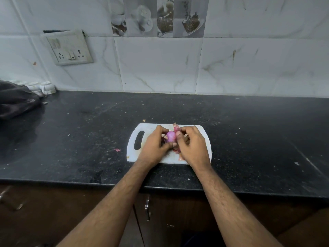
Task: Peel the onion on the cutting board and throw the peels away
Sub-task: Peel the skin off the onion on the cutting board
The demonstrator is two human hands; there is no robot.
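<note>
Onion (170,136) mid-peel over the cutting board (151,128).
Left hand (154,145) fingers clamp it; right hand (191,145) fingers pinch loose skin (176,129) — best pulled slowly, close to the bulb.

- Onion (170,136): glossy purple-pink.
- Peels (176,129): pale pink, papery.
- Board (151,128): white, brownish smudge near the handle slot.
- Counter (89,132): black, finely speckled, dotted with pale flecks.
- Wall tiles (160,65): white, grey-brown marble veins.
- Socket plate (68,48): off-white, grimy.
- Cabinets (53,211): dark brown.
</note>
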